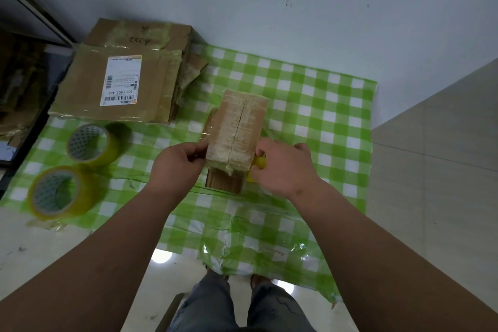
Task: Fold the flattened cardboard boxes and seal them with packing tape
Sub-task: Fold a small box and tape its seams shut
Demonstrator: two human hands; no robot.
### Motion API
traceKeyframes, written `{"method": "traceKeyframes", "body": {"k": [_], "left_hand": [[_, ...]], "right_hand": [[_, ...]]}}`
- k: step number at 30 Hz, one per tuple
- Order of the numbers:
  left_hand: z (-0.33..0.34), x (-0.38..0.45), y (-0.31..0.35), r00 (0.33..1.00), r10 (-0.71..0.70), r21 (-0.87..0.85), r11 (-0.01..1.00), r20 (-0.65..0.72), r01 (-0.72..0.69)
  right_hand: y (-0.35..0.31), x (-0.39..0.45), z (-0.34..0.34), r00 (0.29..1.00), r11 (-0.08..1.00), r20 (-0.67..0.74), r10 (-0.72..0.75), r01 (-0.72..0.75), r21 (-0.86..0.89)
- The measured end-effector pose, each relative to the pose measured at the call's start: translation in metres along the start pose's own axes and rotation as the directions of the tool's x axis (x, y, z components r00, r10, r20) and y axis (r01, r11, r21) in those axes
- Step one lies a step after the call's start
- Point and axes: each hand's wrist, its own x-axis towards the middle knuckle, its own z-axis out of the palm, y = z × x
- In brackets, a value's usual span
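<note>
A small folded cardboard box (237, 127) stands on the green checked cloth (310, 105), its top flaps covered with clear tape and a seam running down the middle. My left hand (176, 167) grips the box's near left edge, fingers curled against the side. My right hand (283, 167) is at the box's near right corner and holds a small yellow object (258, 163), mostly hidden in the fist. Two rolls of yellowish packing tape lie to the left, one (91, 144) farther and one (60, 191) nearer.
A stack of flattened cardboard boxes (129, 75), the top one with a white shipping label, lies at the back left of the cloth. A white wall is behind. Tiled floor runs to the right and near side. My legs show below.
</note>
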Motion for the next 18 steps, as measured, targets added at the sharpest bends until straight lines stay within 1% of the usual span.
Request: {"method": "traceKeyframes", "body": {"k": [4,11,14,18], "left_hand": [[-0.005,0.000,-0.003,0.995,0.083,0.014,0.996,0.060,-0.084],[-0.005,0.003,-0.006,0.963,0.252,0.140,0.954,0.101,-0.264],[-0.001,0.005,-0.008,0.947,0.306,0.190,0.928,0.095,-0.319],[0.007,0.008,-0.012,0.949,0.315,0.247,0.918,0.018,-0.310]], "right_hand": [[-0.005,-0.001,0.000,1.000,0.997,-0.019,-0.023,0.022,-0.078],[-0.010,-0.002,0.006,0.995,0.993,-0.096,-0.011,0.000,-0.116],[-0.012,-0.002,0.008,0.994,0.992,-0.111,-0.005,-0.009,-0.128],[-0.018,0.000,0.015,0.989,0.978,-0.148,-0.001,-0.030,-0.208]]}}
